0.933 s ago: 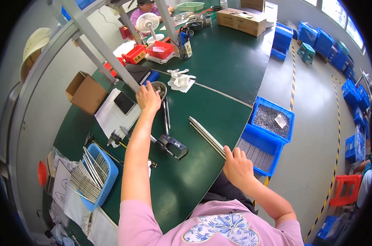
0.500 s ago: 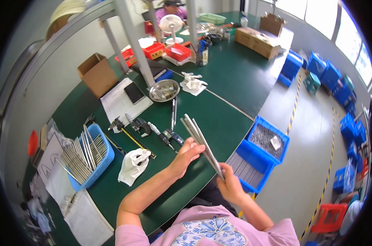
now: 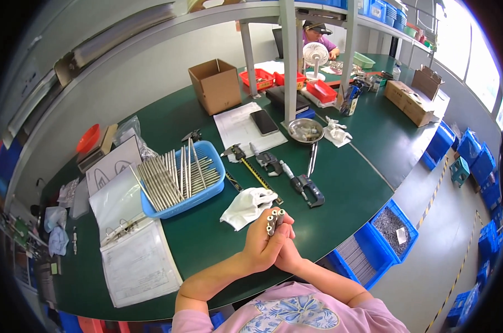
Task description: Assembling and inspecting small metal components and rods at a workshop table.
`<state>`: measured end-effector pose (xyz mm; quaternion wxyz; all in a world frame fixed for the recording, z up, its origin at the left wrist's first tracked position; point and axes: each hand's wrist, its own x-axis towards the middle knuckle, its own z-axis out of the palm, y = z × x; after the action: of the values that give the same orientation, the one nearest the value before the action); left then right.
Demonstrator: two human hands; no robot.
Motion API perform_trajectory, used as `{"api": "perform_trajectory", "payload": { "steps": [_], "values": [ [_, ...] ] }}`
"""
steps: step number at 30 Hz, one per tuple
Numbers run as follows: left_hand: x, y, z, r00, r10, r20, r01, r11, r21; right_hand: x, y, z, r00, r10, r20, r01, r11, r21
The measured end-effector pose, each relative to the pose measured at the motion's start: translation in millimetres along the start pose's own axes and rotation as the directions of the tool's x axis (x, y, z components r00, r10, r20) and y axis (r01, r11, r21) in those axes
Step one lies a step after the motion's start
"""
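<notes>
A small bundle of thin metal tubes (image 3: 271, 227) points end-on at the view, its round hollow ends showing between my hands. My left hand (image 3: 259, 240) is closed around the bundle. Pressed against it from the right is my right hand (image 3: 287, 251), its fingers wrapped together round the same tubes; the lower part of the bundle is hidden. Just beyond lies a crumpled white glove (image 3: 246, 208). To the left, a light blue basket (image 3: 192, 201) holds many similar metal rods (image 3: 161, 178), lying in slanted rows with some on top.
Micrometers (image 3: 306, 188), a caliper (image 3: 248, 164), a metal bowl (image 3: 306, 131) and a phone (image 3: 264, 122) lie beyond my hands. An open binder (image 3: 137, 261) is at left. Blue bins (image 3: 373, 266) stand by the right table edge. A person (image 3: 317, 36) sits across, behind a fan (image 3: 316, 55).
My hands have come together, and the tubes have swung from slanting away to pointing end-on at the view. The view has turned left, bringing the basket nearer the middle.
</notes>
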<state>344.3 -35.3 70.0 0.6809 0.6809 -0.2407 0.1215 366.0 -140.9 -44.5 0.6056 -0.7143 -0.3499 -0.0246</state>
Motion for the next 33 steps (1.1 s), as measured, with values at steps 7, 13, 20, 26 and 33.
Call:
{"api": "perform_trajectory", "payload": {
  "steps": [7,13,20,26,33],
  "values": [
    [-3,-4,-6,0.997,0.042,-0.062,-0.048,0.994,-0.095,0,14,2,0.993,0.075,0.088,-0.07,0.996,-0.051],
    [-1,-4,-7,0.993,0.068,-0.093,-0.075,0.995,-0.072,3,3,4,0.988,0.154,0.016,-0.155,0.987,0.048],
    [2,2,-9,0.998,0.051,-0.03,-0.051,0.999,-0.014,3,3,3,0.995,0.103,0.013,-0.103,0.995,0.007],
    [6,0,-5,0.995,0.088,-0.046,-0.09,0.995,-0.031,-1,8,3,0.991,0.132,0.011,-0.132,0.991,0.014],
    [9,0,-4,0.995,0.084,-0.045,-0.087,0.995,-0.049,2,5,0,0.992,0.126,0.026,-0.127,0.991,0.041]
  ]
}}
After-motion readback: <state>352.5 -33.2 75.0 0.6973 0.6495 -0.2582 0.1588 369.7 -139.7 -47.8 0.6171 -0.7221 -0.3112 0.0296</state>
